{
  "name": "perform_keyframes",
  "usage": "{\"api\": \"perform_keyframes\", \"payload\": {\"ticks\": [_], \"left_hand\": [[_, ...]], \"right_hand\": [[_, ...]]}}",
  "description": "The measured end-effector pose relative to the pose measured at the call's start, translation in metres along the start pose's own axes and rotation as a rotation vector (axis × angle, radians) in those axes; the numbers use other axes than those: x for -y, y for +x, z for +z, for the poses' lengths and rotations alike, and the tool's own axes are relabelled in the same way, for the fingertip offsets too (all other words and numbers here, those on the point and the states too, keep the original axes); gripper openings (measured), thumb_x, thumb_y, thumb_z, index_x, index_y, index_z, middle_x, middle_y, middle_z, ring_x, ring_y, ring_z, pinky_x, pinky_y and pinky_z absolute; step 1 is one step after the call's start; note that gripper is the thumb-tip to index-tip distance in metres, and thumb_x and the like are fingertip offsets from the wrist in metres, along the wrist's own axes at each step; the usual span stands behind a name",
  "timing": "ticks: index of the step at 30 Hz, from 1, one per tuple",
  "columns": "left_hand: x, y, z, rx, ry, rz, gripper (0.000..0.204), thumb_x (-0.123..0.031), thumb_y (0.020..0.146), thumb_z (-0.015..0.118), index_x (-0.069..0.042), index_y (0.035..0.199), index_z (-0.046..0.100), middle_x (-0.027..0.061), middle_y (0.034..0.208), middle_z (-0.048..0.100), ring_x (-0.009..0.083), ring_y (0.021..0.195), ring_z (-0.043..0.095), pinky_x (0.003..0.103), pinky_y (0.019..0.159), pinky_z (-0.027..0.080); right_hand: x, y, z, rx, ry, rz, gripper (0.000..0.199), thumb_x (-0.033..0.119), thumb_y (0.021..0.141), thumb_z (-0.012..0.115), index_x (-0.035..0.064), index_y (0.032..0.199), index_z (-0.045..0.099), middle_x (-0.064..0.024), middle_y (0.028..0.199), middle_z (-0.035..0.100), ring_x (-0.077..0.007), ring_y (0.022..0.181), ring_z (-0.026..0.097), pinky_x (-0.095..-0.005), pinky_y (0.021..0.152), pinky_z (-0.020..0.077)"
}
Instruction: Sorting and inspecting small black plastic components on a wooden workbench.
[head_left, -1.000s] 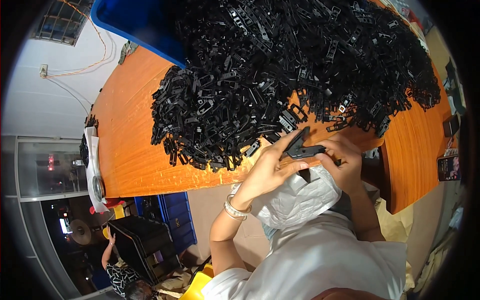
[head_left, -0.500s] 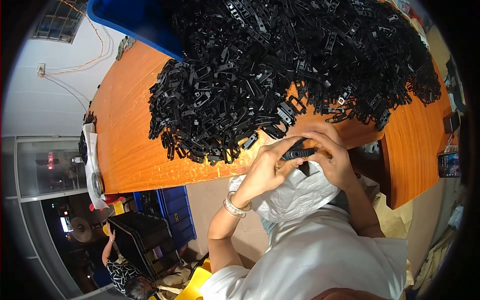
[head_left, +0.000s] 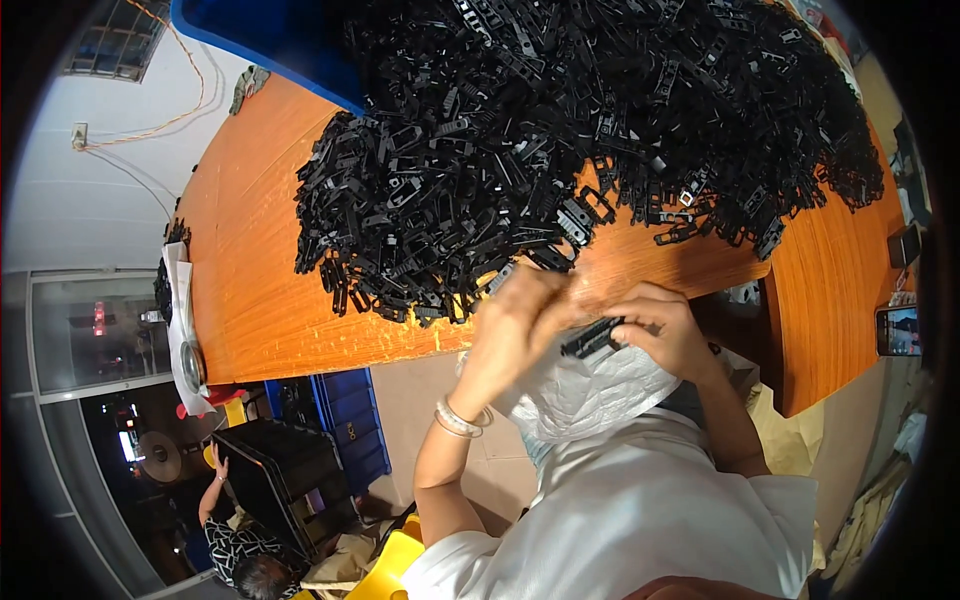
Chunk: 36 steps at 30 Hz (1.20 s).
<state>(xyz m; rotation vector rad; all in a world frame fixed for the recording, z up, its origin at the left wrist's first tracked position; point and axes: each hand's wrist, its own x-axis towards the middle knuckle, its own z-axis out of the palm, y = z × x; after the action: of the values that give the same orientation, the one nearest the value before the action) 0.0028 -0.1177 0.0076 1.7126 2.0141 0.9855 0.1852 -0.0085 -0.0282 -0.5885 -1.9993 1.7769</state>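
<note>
Between the fingertips and thumb of my right hand is a long, narrow black plastic part, held tilted above a white plastic bag on my lap. My left hand is apart from that part and reaches over the table edge, close to the near side of the pile of black plastic parts. Motion smears its fingers, so whether they grip anything is unclear. The pile's pieces look like small slotted frames and ribbed strips. A bangle circles my left wrist.
A blue bin tips onto the pile at the far left of the wooden table. To the right a phone stands by the table's edge. Another person is at lower left, beside stacked black crates; a yellow chair is nearby.
My left hand has let go of the black part and moved left toward the pile. The right hand keeps the part, now tilted and more exposed.
</note>
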Motion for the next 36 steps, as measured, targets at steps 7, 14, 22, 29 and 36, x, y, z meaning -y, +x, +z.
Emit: {"api": "perform_keyframes", "payload": {"ticks": [7, 14, 22, 29, 36], "left_hand": [[0.026, 0.009, -0.020, -0.211, 0.778, -0.100, 0.019, -0.005, 0.073, 0.061, 0.001, 0.090, 0.054, 0.0111, 0.078, 0.048, 0.0272, 0.064, 0.052, 0.035, 0.051, 0.044], [0.021, 0.002, -0.012, -0.289, 0.354, -0.184, 0.017, -0.002, 0.070, 0.065, 0.002, 0.082, 0.054, 0.0118, 0.082, 0.049, 0.0240, 0.065, 0.054, 0.029, 0.052, 0.044], [0.026, -0.008, 0.018, -0.520, -0.115, -0.267, 0.016, -0.003, 0.069, 0.070, 0.003, 0.071, 0.055, 0.0065, 0.089, 0.057, 0.0060, 0.059, 0.047, 0.018, 0.050, 0.037], [0.022, -0.022, 0.054, -0.543, -0.647, -0.368, 0.023, 0.003, 0.072, 0.067, 0.001, 0.088, 0.050, 0.0046, 0.083, 0.056, 0.0079, 0.069, 0.052, 0.019, 0.059, 0.042], [0.017, -0.027, 0.056, -0.348, -0.950, -0.322, 0.036, 0.008, 0.075, 0.062, 0.004, 0.108, 0.049, 0.0134, 0.100, 0.060, 0.0147, 0.084, 0.061, 0.022, 0.068, 0.050]], "right_hand": [[-0.017, -0.005, -0.015, -0.178, -0.264, -0.095, 0.011, 0.000, 0.077, 0.058, -0.0025, 0.088, 0.061, -0.0088, 0.085, 0.056, -0.0124, 0.060, 0.053, -0.0230, 0.052, 0.0433], [-0.025, 0.020, -0.032, -0.548, -0.864, -0.187, 0.017, 0.001, 0.078, 0.059, 0.0060, 0.094, 0.058, -0.0075, 0.079, 0.050, -0.0173, 0.059, 0.052, -0.0256, 0.051, 0.0407], [-0.021, 0.031, -0.011, -0.468, -0.708, -0.468, 0.015, 0.002, 0.075, 0.062, 0.0029, 0.089, 0.057, -0.0081, 0.080, 0.049, -0.0249, 0.064, 0.054, -0.0331, 0.055, 0.0434], [-0.018, 0.015, 0.011, -0.354, -0.816, -0.217, 0.014, 0.005, 0.074, 0.064, 0.0010, 0.084, 0.056, -0.0093, 0.083, 0.051, -0.0255, 0.071, 0.054, -0.0342, 0.059, 0.0431], [-0.005, 0.012, 0.013, -0.359, -0.508, -0.384, 0.017, -0.003, 0.069, 0.065, -0.0017, 0.085, 0.059, -0.0091, 0.087, 0.053, -0.0222, 0.072, 0.054, -0.0300, 0.060, 0.0437]]}}
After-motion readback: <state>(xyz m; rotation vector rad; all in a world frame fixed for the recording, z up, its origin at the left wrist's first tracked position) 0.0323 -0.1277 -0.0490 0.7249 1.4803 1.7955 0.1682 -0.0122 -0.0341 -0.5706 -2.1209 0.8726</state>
